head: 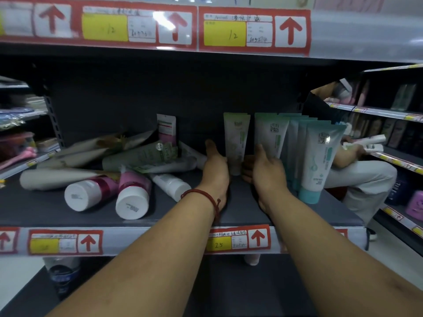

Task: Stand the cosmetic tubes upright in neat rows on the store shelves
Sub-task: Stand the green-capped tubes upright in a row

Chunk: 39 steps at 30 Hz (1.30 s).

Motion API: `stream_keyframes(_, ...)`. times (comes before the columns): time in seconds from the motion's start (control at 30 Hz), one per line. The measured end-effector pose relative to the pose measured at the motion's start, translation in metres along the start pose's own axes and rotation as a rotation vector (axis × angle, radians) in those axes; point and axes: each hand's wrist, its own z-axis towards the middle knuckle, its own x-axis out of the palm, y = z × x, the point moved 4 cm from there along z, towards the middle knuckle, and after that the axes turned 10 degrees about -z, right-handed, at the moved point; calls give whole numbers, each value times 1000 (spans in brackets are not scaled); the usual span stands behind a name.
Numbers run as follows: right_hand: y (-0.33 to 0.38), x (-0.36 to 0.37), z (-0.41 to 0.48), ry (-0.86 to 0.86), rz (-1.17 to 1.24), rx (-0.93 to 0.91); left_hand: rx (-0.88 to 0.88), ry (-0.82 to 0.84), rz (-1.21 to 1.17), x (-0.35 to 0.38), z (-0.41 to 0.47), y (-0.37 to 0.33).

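The left grip [216, 165] and right grip [265, 170] curl fingers round opposite sides of an upright pale-green tube [235, 143] on the shelf [45, 209]; toppled tubes [146, 156] lie leftward.

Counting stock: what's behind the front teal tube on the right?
Behind the front teal tube, more upright teal tubes stand in a row, only their top edges and left sides showing. Their caps are covered, so the exact count is unclear.

2 hands [216, 167], 2 pink tubes [135, 184], ~6 upright tubes [320, 154]
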Motion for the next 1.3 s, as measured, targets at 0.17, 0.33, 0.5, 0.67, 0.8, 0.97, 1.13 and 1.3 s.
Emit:
stream_keyframes(0.17, 17, -2, -14, 12, -384, -251, 318, -28, 474, -6, -39, -54)
stream_keyframes(0.33, 37, 20, -33, 100, -680, -551, 667, 113, 1081, -23, -67, -125)
stream_keyframes(0.5, 47, 56, -38, 166, -790, -626, 540, 300, 1810, -67, -60, -155)
stream_keyframes(0.67, 50, 92, -17, 182, -1011, -550, 352, 374, 1998, -90, -43, -160)
stream_keyframes(0.8, 42, 108, -1, 226, -1187, -441, 350, 355, 2112, -91, -26, -156)
stream_keyframes(0.97, 44, 109, 2, 205, -1308, -416, 575, 262, 2050, -104, -8, -156)
stream_keyframes(1.13, 59, 100, -21, 194, -1258, -420, 663, 111, 1875, -117, -11, -178)
stream_keyframes(1.3, 71, 77, -44, 176, -1060, -387, 722, 18, 1564, -109, -38, -208)
